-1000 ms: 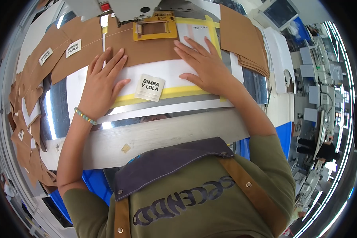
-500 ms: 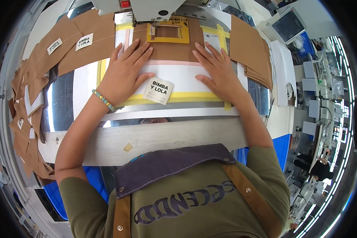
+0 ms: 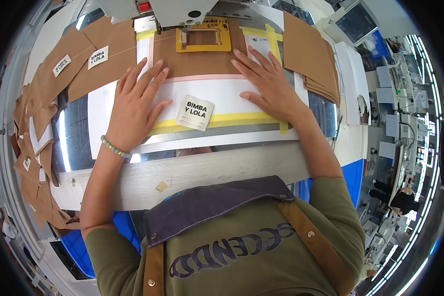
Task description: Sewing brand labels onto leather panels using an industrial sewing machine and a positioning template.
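Note:
A brown panel [image 3: 197, 64] lies flat on a white sheet under a yellow rectangular frame [image 3: 202, 49], beneath a sewing machine head [image 3: 180, 14]. My left hand [image 3: 139, 101], fingers spread, is at the panel's left edge, its index fingertip close to the pink strip. My right hand [image 3: 265, 85] is also open, fingers stretched over the panel's right edge and a handwritten white slip. Between my hands sits a small stack of white labels [image 3: 196, 113] with black print. Neither hand grips anything. Whether the fingertips press down, I cannot tell.
More brown panels [image 3: 103, 42], some bearing white labels, spread along the left side. At the right lies a pile of brown panels [image 3: 308, 59], with a control screen [image 3: 356, 23] behind it. Yellow tape [image 3: 232, 119] crosses the white sheet.
My left hand has drawn back to the left and toward me, uncovering more of the panel's left side. My right hand stays nearly in place. The view has shifted slightly.

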A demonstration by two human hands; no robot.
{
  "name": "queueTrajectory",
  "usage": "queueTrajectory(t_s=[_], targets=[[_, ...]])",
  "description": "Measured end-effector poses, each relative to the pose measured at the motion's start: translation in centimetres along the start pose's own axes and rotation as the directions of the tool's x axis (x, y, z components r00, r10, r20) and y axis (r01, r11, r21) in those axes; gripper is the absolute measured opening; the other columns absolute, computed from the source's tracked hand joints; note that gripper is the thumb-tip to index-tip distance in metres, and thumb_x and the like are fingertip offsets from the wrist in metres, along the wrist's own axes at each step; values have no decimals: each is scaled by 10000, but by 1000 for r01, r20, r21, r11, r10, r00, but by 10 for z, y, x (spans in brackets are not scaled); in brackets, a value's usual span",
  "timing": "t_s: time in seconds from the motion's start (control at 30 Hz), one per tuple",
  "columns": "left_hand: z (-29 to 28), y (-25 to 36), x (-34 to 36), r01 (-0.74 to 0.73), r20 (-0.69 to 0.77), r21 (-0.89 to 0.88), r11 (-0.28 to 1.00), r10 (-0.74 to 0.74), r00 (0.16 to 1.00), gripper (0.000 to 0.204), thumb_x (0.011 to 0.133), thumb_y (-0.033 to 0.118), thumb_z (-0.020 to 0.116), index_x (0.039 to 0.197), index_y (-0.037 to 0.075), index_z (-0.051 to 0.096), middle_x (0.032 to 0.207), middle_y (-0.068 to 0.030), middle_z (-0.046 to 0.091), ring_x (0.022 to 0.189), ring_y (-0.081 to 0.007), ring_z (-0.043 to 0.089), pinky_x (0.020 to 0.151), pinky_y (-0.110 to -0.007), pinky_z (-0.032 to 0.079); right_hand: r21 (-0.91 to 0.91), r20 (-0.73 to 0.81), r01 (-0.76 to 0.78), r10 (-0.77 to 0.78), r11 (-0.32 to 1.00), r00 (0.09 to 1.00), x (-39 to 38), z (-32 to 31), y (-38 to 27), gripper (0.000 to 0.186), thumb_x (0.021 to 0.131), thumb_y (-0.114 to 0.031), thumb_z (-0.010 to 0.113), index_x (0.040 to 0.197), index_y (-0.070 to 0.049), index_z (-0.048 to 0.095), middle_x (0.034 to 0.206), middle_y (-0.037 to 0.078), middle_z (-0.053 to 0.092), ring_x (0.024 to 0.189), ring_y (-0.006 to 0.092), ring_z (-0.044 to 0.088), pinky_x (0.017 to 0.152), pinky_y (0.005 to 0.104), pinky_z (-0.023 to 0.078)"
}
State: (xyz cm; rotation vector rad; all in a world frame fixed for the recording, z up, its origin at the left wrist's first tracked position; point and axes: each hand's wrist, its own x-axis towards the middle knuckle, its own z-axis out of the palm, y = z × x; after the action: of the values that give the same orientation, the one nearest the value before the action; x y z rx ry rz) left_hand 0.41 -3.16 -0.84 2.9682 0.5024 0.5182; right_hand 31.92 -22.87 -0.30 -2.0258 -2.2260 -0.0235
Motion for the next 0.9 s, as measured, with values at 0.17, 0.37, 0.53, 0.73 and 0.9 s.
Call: queueTrajectory(t_s=[0.17,0.37,0.53,0.73,0.9], targets=[[3,-2,-3,15,26,9,1000,-15,1000,598,993,256,728,1543,77,576,1648,-81,537,1545,-359,432,1282,-517,326,0,6,1,-1,1000,1000,-1,-1,-2,714,1107,-561,501,1677,-141,407,1782,67,323,1647,351,252,1342,617,128],[6,-5,-5,50,1,10,999,-50,999,642,980,235,746,1576,94,555,1674,-71,509,1571,-357,404,1268,-505,360,122,-166,-11,32,992,986,-11,-10,4,687,1098,-532,540,1648,-128,461,1768,77,354,1640,354,273,1330,601,178],[2,-3,2,5,31,-24,1000,-4,1000,659,987,251,719,1611,139,539,1717,-23,465,1621,-348,333,1311,-512,307,152,-194,23,8,988,981,-23,-5,17,643,1103,-496,553,1602,-92,522,1748,81,393,1636,349,284,1323,582,202],[6,-2,3,31,97,46,998,-35,995,631,1014,294,663,1615,144,540,1725,-13,454,1624,-346,323,1324,-524,272,120,-126,-27,42,992,991,-18,4,13,629,1108,-496,542,1582,-83,548,1738,68,411,1637,318,279,1335,579,184],[4,-4,1,30,89,9,1000,-31,996,618,996,245,696,1584,107,564,1695,-36,494,1607,-351,357,1311,-519,304,52,-34,13,-11,999,999,-16,3,9,620,1100,-454,523,1625,-124,508,1763,78,371,1650,345,250,1338,575,166]])
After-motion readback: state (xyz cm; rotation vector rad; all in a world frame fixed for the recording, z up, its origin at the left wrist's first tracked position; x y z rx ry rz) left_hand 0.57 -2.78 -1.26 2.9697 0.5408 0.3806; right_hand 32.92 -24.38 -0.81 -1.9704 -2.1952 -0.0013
